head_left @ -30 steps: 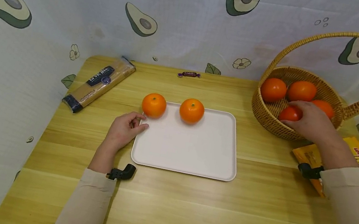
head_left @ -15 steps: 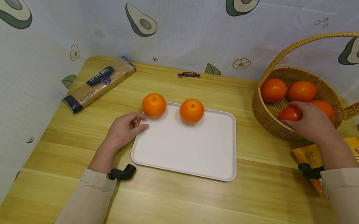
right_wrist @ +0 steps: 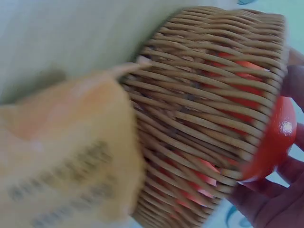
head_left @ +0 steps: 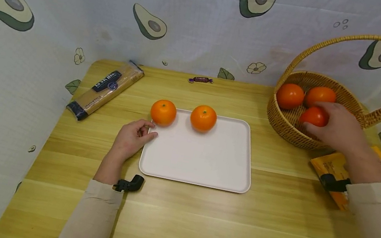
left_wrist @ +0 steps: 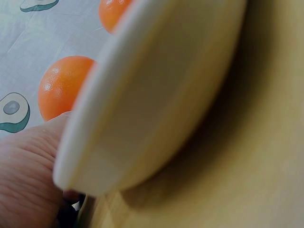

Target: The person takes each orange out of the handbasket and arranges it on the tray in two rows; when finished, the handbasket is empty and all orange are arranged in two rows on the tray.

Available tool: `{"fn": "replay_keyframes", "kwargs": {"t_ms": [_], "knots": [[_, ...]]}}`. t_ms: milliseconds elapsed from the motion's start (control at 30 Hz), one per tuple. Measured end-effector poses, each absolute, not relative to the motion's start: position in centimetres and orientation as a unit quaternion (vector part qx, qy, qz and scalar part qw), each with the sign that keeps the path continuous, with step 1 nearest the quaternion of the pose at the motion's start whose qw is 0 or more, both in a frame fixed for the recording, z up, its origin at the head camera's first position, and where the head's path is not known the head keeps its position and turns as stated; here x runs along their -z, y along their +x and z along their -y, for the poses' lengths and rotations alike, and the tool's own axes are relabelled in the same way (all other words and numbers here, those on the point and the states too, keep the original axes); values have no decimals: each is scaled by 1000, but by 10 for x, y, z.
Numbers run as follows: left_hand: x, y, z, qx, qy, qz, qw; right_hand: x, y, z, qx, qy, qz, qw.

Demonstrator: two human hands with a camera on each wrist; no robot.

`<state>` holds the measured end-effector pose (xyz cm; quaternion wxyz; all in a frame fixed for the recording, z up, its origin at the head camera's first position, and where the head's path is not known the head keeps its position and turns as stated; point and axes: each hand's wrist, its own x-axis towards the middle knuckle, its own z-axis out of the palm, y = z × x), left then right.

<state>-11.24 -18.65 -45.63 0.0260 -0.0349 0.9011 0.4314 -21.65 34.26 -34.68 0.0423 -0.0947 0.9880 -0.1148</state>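
Observation:
In the head view, my right hand (head_left: 342, 126) grips a red tomato (head_left: 314, 115) at the wicker basket (head_left: 285, 125), fingers and thumb round its sides. The right wrist view shows the tomato (right_wrist: 278, 137) beside the woven basket wall (right_wrist: 199, 90). Two more orange-red tomatoes, a left one (head_left: 289, 96) and a back one (head_left: 320, 97), sit in the basket. My left hand (head_left: 129, 139) holds the left rim of a white tray (head_left: 203, 155), its thumb over the edge. Two oranges, a left one (head_left: 163, 112) and a right one (head_left: 203, 118), rest along the tray's far side.
A pack of spaghetti (head_left: 105, 89) lies at the far left of the wooden table (head_left: 194, 226). One purple-wrapped candy (head_left: 200, 79) is by the back edge. The yellow packet (head_left: 331, 167) lies under my right forearm, before the basket, whose tall handle (head_left: 362, 36) arches above.
My right hand has shifted slightly up and right with the red tomato, now covering the tomato at the basket's right side. My left hand and the tray stay put.

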Motion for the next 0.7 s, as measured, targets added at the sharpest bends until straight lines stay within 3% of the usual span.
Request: {"fn": "replay_keyframes", "kwargs": {"t_ms": [700], "knots": [[456,-111,187,-430,-30,-902,25,288,-196,-328,118,-37,-991,44]]}}
